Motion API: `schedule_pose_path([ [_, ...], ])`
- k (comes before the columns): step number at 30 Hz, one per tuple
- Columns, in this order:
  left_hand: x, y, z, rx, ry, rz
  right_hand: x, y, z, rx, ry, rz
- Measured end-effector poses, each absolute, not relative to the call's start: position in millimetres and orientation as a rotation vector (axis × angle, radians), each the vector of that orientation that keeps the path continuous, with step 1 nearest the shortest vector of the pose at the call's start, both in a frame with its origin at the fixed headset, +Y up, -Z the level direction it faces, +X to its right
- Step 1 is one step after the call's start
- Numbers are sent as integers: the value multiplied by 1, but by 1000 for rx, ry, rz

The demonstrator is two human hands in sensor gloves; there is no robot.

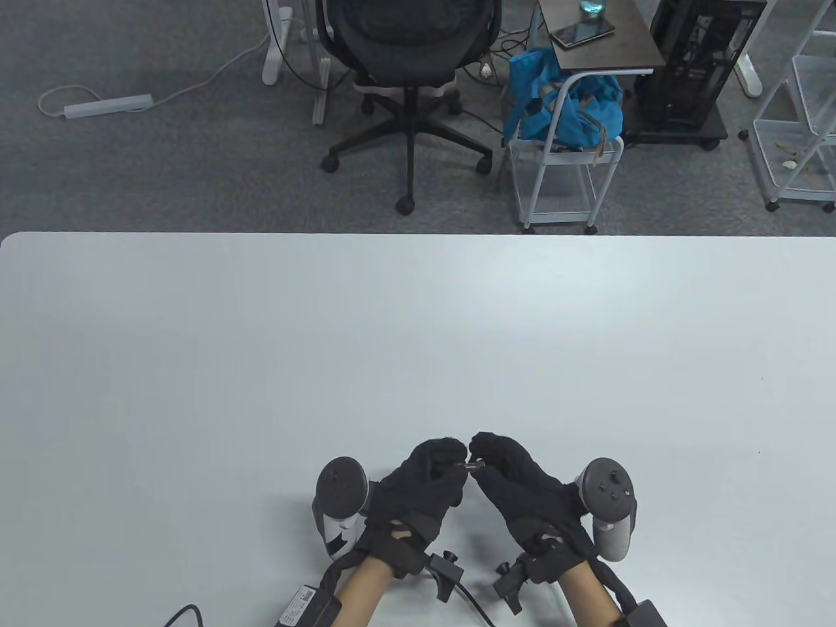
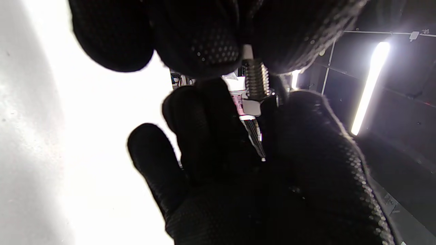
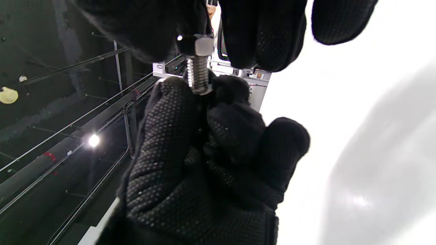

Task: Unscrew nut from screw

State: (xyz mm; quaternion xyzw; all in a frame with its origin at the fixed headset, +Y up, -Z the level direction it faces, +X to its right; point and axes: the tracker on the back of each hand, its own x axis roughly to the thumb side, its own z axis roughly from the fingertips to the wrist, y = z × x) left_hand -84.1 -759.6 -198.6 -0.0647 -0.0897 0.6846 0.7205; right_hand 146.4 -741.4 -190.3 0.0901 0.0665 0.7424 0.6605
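Observation:
A silver screw [image 1: 471,466] with a hex nut on its thread is held between both gloved hands, low over the white table [image 1: 418,339] near its front edge. My left hand [image 1: 452,467] grips one end of the screw; in the left wrist view its fingertips [image 2: 218,51] close over the top of the threaded shaft [image 2: 257,80]. My right hand [image 1: 481,460] pinches the nut [image 2: 252,106]. In the right wrist view the right fingertips [image 3: 245,41] close around the nut [image 3: 204,45], and the bare thread [image 3: 198,76] runs down into the left hand.
An office chair [image 1: 408,78], a white cart with a blue bag [image 1: 562,111] and a wire rack [image 1: 800,111] stand on the floor beyond the table's far edge. Cables trail from my wrists at the front edge.

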Motion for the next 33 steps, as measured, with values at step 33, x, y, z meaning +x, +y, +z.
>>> schedule_pose_path([
  [33, -82, -758, -199, -138, -224, 1484, 150, -756, -195, 135, 267, 1719],
])
